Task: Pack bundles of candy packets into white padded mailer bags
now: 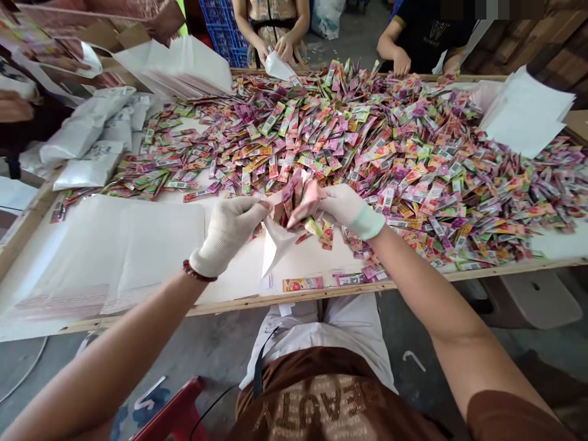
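Note:
My left hand, in a white glove, pinches the edge of a white plastic bag above the near side of the table. My right hand, gloved too, grips a bunch of pink and purple sachets at the bag's mouth. How far the sachets reach into the bag I cannot tell. Just beyond both hands spreads a large heap of colourful stick sachets. One loose sachet lies flat by the front edge, below the bag.
Flat white bags lie stacked at left, with filled bags behind them. More bags stand at back left and right. Two people work across the table; one holds a white bag. A red stool stands below.

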`<state>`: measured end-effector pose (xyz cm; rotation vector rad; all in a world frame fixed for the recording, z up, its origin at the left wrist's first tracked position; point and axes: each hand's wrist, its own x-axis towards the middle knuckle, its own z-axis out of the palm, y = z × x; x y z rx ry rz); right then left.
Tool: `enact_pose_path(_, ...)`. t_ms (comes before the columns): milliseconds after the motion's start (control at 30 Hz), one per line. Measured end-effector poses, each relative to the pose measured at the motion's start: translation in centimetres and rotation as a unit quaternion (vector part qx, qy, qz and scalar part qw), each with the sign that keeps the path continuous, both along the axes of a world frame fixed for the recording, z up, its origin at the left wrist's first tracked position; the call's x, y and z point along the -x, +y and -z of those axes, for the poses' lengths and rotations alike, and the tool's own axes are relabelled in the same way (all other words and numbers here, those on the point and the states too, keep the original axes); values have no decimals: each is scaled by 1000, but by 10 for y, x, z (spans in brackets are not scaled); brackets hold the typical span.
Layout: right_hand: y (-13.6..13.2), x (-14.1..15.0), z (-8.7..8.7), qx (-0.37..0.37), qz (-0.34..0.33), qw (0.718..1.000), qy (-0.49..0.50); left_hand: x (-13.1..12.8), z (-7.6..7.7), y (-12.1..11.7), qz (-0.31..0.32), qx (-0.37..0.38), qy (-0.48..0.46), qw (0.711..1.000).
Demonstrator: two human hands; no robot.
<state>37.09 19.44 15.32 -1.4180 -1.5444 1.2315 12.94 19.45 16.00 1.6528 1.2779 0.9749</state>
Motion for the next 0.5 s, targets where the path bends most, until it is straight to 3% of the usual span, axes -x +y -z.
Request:
enact_pose_path(100,2,-7,-27,-22,6,998,-54,-2,-17,9,-4,-33,45,998)
enact_pose_path(200,-2,-15,-43,-36,-10,998,-58,-7,-25,16,15,-29,67,997)
enact_pose_path(333,-10,-21,-48,-60,-5,997,-48,-11,-31,28,35,-63,104,992)
enact_pose_path(500,-38,-23,-54,-6,-1,1000,-20,-17,-49,33,68,-88,195,974)
